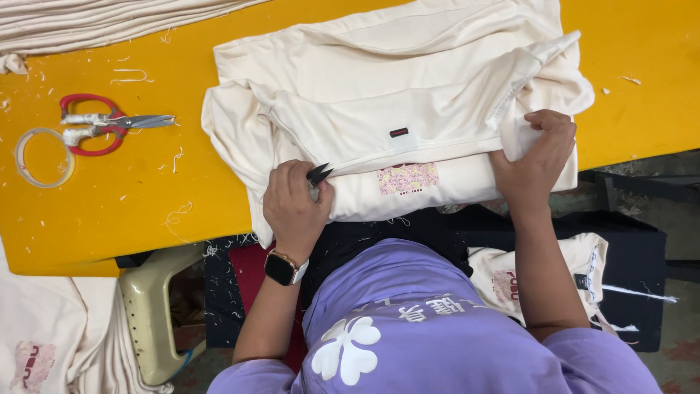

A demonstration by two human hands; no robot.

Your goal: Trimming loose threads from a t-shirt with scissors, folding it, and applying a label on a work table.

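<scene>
Down on the yellow worktop (146, 197) lies a cream shirt (394, 95), folded over on itself and reaching to the near edge. The left hand (295, 204) rests on the shirt's near left part, curled around a small pair of thread snips (318, 175) whose dark blades poke out above the knuckles and point toward the middle of the cloth. A dark smartwatch (283, 268) sits on that wrist. The right hand (536, 157) is on the shirt's right side, fingers bent and pinching a fold of the fabric near the hem, with the palm pressing the cloth down.

Between the two hands, a small pink printed patch (407, 177) shows on the lower layer of the shirt, and just above it a tiny dark label (399, 132) sits on the upper layer.

Well apart to the left, red-handled scissors (109, 124) lie flat on the worktop, blades closed and pointing right, with a roll of clear tape (42, 157) just beside their handles. Loose thread scraps are scattered over the yellow surface. More cream fabric (95, 22) is stacked at the far left corner. Below the worktop edge, a pale plastic stool (153, 306) stands to the left, and another cream garment (543, 273) lies over something dark at the right.
</scene>
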